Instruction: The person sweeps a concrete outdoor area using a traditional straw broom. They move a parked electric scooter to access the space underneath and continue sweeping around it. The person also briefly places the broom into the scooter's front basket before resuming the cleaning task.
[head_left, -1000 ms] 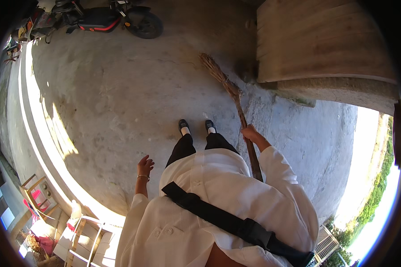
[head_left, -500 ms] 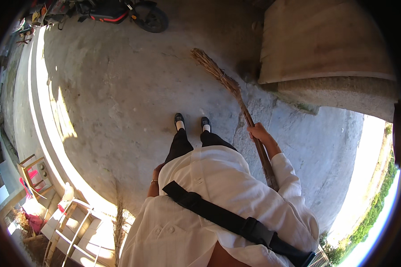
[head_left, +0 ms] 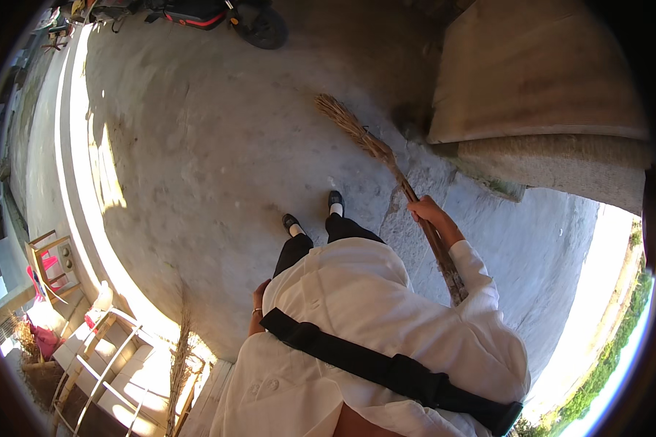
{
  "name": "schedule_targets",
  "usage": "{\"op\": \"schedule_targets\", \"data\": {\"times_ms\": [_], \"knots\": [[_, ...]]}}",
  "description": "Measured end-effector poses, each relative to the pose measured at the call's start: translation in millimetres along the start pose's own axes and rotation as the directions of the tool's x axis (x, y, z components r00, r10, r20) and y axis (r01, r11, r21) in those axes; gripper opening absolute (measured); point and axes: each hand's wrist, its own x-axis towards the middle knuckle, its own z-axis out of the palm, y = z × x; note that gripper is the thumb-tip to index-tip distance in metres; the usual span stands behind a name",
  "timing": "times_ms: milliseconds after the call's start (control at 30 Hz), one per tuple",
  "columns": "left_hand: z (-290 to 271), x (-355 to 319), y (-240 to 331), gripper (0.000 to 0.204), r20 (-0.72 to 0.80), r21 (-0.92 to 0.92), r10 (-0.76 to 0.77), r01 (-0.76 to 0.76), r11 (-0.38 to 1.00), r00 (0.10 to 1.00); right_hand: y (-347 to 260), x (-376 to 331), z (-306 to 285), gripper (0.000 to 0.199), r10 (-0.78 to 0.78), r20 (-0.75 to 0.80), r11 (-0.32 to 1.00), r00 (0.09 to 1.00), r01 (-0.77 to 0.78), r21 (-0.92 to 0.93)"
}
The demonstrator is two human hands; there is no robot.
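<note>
A straw broom point(head_left: 375, 146) with a long wooden handle slants from beside my right forearm out over the concrete floor. My right hand point(head_left: 427, 210) is wrapped round the handle, and the bristle head points away toward the upper middle. The handle's near end lies alongside my sleeve. My left hand point(head_left: 259, 294) hangs at my left hip, partly covered by my white shirt point(head_left: 328, 298). Its fingers are too hidden to make out.
A large brown board point(head_left: 539, 73) rests on a concrete ledge point(head_left: 561, 164) at the far right. An electric scooter point(head_left: 233, 18) stands at the far left. Chairs, including a wooden one point(head_left: 49, 266), and another bundle of twigs point(head_left: 180, 364) are at the near left.
My left foot has moved back toward me while the right stays forward. The broom is still in my right hand, its head slightly nearer. The whole view has shifted slightly.
</note>
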Motion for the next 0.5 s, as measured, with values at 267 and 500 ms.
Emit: {"op": "schedule_targets", "data": {"times_ms": [267,500], "knots": [[6,-11,76,0.038,0.029,-0.098,-0.063,0.065,0.993,0.998,-21,-2,23,0.028,-0.077,-0.052,0.990,0.996,0.083,0.113],[15,-33,266,0.058,0.425,-0.663,-0.175,0.437,0.607,0.888,-90,122,140,0.013,0.196,-0.092,0.927,0.976,-0.154,0.341]]}}
